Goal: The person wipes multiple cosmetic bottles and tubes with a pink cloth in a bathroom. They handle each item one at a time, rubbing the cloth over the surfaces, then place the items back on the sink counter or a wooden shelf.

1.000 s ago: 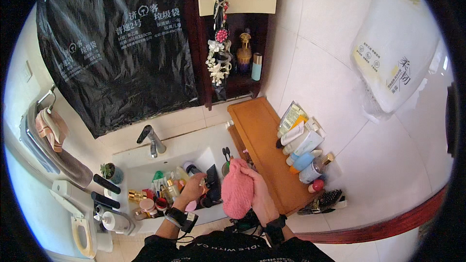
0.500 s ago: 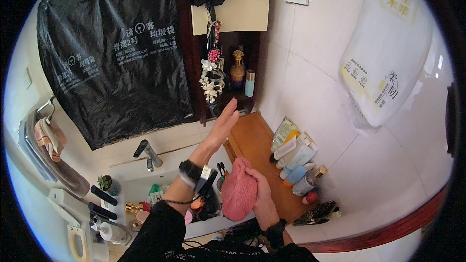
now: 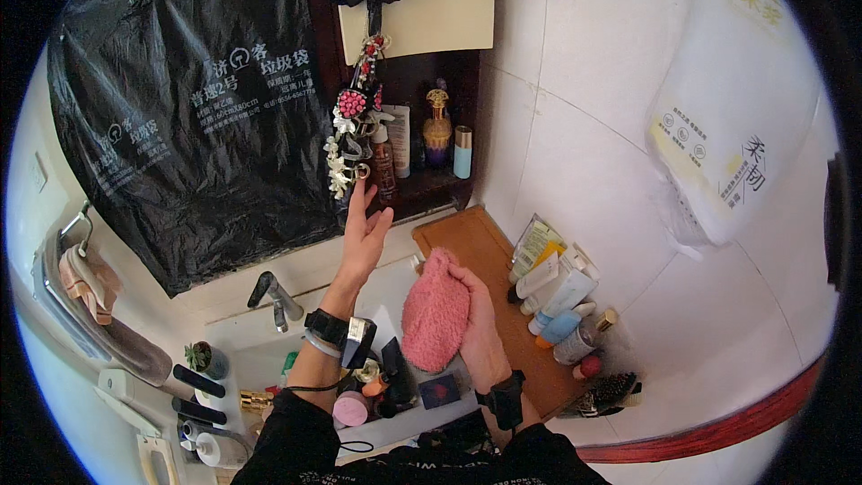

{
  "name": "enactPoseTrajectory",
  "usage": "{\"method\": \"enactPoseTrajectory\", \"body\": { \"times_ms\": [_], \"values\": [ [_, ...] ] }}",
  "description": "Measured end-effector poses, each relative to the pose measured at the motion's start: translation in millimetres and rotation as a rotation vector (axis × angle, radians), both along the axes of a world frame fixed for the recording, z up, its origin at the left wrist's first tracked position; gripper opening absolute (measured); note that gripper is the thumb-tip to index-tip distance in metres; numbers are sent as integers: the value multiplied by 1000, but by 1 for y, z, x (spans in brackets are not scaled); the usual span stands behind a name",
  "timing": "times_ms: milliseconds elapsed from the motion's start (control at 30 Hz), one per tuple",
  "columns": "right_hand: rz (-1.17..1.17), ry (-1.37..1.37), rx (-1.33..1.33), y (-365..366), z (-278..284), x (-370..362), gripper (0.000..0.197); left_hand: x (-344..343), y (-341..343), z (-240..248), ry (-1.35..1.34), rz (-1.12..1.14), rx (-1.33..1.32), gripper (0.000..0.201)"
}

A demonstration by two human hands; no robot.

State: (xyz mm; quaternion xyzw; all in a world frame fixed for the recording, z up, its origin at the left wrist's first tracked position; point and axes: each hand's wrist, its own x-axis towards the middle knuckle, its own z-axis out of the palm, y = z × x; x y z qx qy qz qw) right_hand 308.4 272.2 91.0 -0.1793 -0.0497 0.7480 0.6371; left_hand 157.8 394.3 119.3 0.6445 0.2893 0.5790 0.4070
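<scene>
My right hand (image 3: 485,328) grips a fluffy pink cloth (image 3: 435,314), which hangs bunched above the right part of the sink. Reaching up toward the shelf, my left hand (image 3: 364,235) has its fingers stretched out. Its fingertips are at the lower end of a hanging strand of hair ties and beaded ornaments (image 3: 352,108), pushing it aside to the left. Behind the strand, a brown spray bottle (image 3: 383,162) and a pale tube (image 3: 400,139) stand on the shelf. Beside them are a gold-topped purple bottle (image 3: 436,130) and a light-blue cylinder (image 3: 462,154).
A white sink (image 3: 305,305) with a tap (image 3: 278,296) holds assorted cosmetics. On the right, a brown wooden board (image 3: 489,260) carries several tubes and bottles (image 3: 557,292). A black plastic bag (image 3: 189,126) covers the left wall side; a white tissue pack (image 3: 727,108) hangs at right.
My left hand has moved up and left to the hanging strand, which now swings leftward, revealing the spray bottle and tube. The pink cloth has risen slightly in my right hand.
</scene>
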Motion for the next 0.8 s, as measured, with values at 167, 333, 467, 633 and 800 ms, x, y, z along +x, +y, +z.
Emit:
{"method": "enactPoseTrajectory", "body": {
  "times_ms": [167,333,467,633,800],
  "values": [
    [35,24,7,2,-8,-5,25,9,13,-2,186,297,224,73],
    [25,63,77,-1,-14,-2,23,26,20,-1,353,707,417,74],
    [-19,22,-26,-1,-17,0,30,40,31,5,325,817,429,74],
    [-13,34,-17,-1,-23,5,32,48,41,8,327,926,452,80],
    [-17,62,-41,2,-26,10,26,55,46,8,317,924,405,91]
  ]
}}
